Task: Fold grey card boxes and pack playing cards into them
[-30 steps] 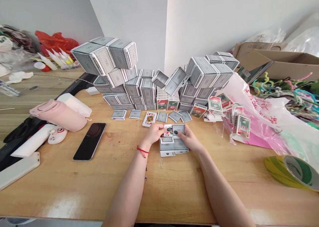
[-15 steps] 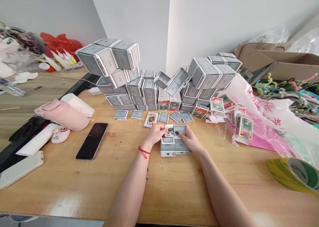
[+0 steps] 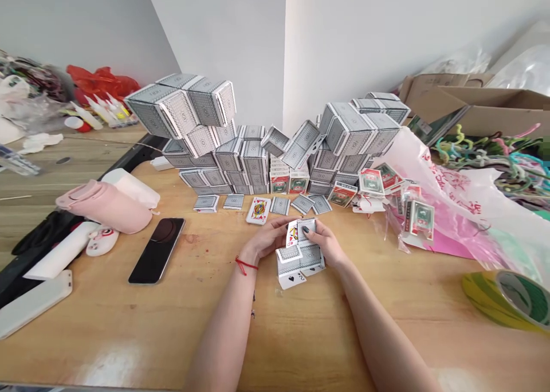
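A joined piece of folded playing cards, mostly patterned backs with some spade faces on its lower flaps, is between my hands above the table. My right hand grips its right side, the dark-nailed thumb pressed on the upper card. At the left edge, my left hand wraps its fingers around the far side; their tips are hidden behind the cards. A red-and-yellow court card face shows at the upper left of the piece. Just beyond my left hand lies a deck topped by a face-up court card.
Stacked blocks of folded cards rise at the back left, with more card blocks at the back right. Boxed decks lie before plastic bags. A phone, pink bottle and tape roll flank my arms.
The card piece has tilted, its lower flaps swinging nearer to me and lifting. My left thumb has left the front of the court card, and my left hand has slid behind the piece.
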The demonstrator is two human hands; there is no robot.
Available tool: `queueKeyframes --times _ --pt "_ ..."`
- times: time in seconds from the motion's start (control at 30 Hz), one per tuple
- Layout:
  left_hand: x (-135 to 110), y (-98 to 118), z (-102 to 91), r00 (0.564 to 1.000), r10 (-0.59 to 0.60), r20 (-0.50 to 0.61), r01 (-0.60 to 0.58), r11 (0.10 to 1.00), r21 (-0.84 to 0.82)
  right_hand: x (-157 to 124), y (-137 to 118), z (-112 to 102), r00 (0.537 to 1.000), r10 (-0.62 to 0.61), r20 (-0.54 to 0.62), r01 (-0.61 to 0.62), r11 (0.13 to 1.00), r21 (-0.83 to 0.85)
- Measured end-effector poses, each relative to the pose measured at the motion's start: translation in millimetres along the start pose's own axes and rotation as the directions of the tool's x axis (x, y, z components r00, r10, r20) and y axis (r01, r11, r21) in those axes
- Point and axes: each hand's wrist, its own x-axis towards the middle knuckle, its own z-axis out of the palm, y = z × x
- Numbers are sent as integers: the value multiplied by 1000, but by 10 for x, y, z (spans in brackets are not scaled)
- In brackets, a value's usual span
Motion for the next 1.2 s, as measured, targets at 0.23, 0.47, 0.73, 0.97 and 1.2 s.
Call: queueKeyframes --times 0.23,0.47,0.73,0.97,1.2 --pt "74 -81 83 999 2 36 -3 1000 12 7 6 32 999 -14 -50 11 997 -73" --pt "38 -54 103 1000 -3 12 2 996 91 40 23 24 990 -107 -87 84 968 -238" --pt "59 -75 75 993 85 -82 -61 963 262 70 53 -3 982 -155 -108 109 931 -349" --pt "83 -47 72 980 67 -187 7 929 370 16 -25 7 975 -205 -81 160 911 -380" --pt "80 3 67 973 85 -216 10 914 405 16 -18 5 991 -125 51 134 940 -315"
